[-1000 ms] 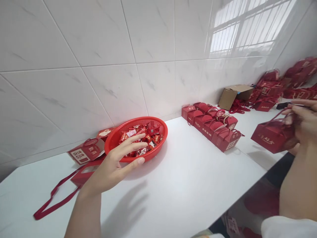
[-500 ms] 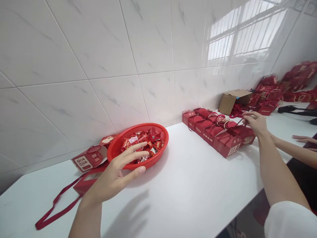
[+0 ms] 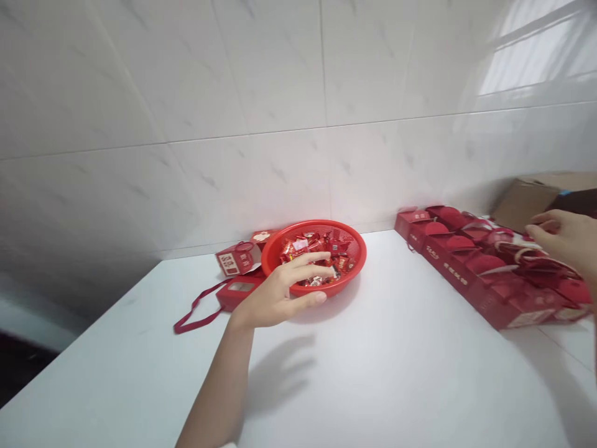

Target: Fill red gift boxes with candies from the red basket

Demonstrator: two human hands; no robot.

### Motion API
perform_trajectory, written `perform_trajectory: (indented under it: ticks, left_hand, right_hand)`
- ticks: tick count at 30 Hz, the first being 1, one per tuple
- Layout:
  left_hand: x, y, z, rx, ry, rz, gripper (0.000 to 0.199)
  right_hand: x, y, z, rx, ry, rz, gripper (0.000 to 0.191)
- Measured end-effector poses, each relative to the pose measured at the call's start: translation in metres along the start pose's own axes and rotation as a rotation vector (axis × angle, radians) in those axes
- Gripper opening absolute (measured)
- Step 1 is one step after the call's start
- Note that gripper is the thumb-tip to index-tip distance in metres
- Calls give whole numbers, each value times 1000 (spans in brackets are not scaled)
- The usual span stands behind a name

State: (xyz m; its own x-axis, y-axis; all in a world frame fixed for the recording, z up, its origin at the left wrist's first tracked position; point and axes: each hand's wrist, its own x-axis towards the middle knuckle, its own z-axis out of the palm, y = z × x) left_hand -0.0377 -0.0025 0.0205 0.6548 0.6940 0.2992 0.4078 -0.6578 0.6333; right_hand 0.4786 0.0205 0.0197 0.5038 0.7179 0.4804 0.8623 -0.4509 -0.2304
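My left hand [image 3: 284, 289] hovers at the near side of a red plastic basket [image 3: 361, 258], fingers spread, nothing held. Inside the basket lie red-wrapped candies [image 3: 317, 246], partly hidden behind my fingers. At the right edge, my right hand [image 3: 566, 239] hangs above a block of red gift boxes [image 3: 466, 267] with rounded tops. Its fingers are loosely bent, with a gap by the thumb; no ribbon or box shows in them, though the hand is slightly blurred and cut off by the frame.
Left of the basket, a red box [image 3: 236, 260] leans beside another red box [image 3: 233, 295] with a ribbon loop [image 3: 193, 323] on the white table [image 3: 373, 373]. A cardboard box [image 3: 525, 199] stands behind the gift boxes. A tiled wall [image 3: 280, 168] closes the back.
The view has swung left, so the basket and boxes sit farther right. My right hand no longer shows the dark red ribbon it was pinching. My left hand stays spread near the basket.
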Motion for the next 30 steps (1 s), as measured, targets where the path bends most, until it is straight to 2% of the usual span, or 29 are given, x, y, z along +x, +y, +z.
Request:
perform_trajectory:
  ticks: [4,6,8,10,12,13,15,17,20,22,25,27,30]
  left_hand:
    - [-1,-7,-6,-40,60,-11,34]
    - [-3,-14,-17,-61,112,-25,34]
    - [-6,-25,-32,-75,180,-69,35]
    - [-12,-42,-53,-77,281,-178,40]
    - [-18,-64,-73,-15,407,-321,44]
    - [-20,-76,-81,62,474,-379,43]
    - [-23,-100,-92,249,529,-490,36]
    - [-20,-122,-94,395,498,-587,34]
    - [-8,-145,-80,584,403,-680,54]
    - [1,-155,-69,694,392,-749,63]
    - [9,-166,-61,746,389,-798,48]
    - [8,-174,-65,714,426,-823,36]
    - [2,-178,-85,634,637,-879,32]
  right_hand:
    - [-22,-46,-8,270,-22,-177,17]
    - [-41,-68,-5,410,2,-296,25]
    - [-63,-89,1,547,-31,-450,31]
    - [-87,-108,7,677,-132,-585,31]
    - [-112,-123,12,766,-278,-638,29]
    - [-125,-130,16,809,-349,-652,28]
    - [-150,-142,25,873,-473,-695,27]
    - [-174,-153,36,932,-561,-745,22]
    - [-207,-167,58,1011,-685,-786,20]
    - [-224,-173,71,1040,-750,-783,20]
    - [-240,-176,84,1031,-852,-783,18]
    - [-244,-175,88,1007,-901,-770,19]
    - [-246,-173,92,964,-947,-746,21]
